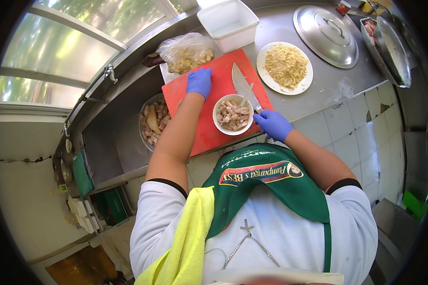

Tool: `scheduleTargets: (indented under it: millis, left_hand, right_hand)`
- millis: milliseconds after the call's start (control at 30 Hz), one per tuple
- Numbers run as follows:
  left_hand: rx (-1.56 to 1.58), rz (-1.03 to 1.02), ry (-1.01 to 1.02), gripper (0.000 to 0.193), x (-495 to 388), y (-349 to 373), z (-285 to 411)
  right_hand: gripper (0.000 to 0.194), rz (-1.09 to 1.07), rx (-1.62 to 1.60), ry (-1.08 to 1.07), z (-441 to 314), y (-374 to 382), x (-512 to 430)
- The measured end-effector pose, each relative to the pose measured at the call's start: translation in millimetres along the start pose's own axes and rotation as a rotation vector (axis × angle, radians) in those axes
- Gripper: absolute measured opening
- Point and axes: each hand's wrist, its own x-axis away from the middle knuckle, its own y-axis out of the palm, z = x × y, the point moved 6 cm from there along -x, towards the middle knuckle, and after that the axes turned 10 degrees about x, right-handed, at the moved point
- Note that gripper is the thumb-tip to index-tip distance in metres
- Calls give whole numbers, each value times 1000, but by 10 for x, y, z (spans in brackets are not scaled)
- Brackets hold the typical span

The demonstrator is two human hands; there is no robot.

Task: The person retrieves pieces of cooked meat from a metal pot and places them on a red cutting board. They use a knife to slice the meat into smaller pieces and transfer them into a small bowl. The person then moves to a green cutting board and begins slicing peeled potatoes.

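Observation:
My left hand, in a blue glove, rests with curled fingers at the far edge of a red cutting board; its fingertips are hidden. My right hand, also gloved, is closed around the handle of a kitchen knife at the board's right edge. The broad blade lies flat on the board, pointing away from me. Beside my right fingers, a white bowl holds chopped meat and a spoon. A round container of meat pieces sits left of the board, partly under its edge.
Beyond the board are a plastic bag of pale pieces and a white tub. To the right stand a plate of crumbly yellowish food, a metal lid and a metal pan with raw meat. A sink lies left.

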Motion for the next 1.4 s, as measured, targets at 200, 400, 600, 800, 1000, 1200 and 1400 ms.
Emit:
scheduleTargets:
  millis: [200,400,600,800,1000,1200,1400]
  left_hand:
    - [408,14,23,20,121,-270,119]
    - [808,-153,91,29,861,-588,792]
    - [531,-198,221,32,1218,-507,1098]
    - [622,-70,132,23,1253,-415,1075]
    - [660,-43,-19,18,1355,-452,831]
    - [712,-60,45,26,1434,-393,895]
    - [712,-49,-40,30,1399,-439,955]
  right_hand:
    - [45,91,-147,81,470,-267,228]
    - [41,112,-221,70,613,-250,315]
    - [40,112,-127,1,309,-176,74]
    - [31,227,-329,-195,-292,-228,-537]
    - [29,322,104,-491,-740,-310,-459]
    - [22,415,51,-482,-596,-253,-413]
    - [23,191,-482,-113,-237,-206,-539]
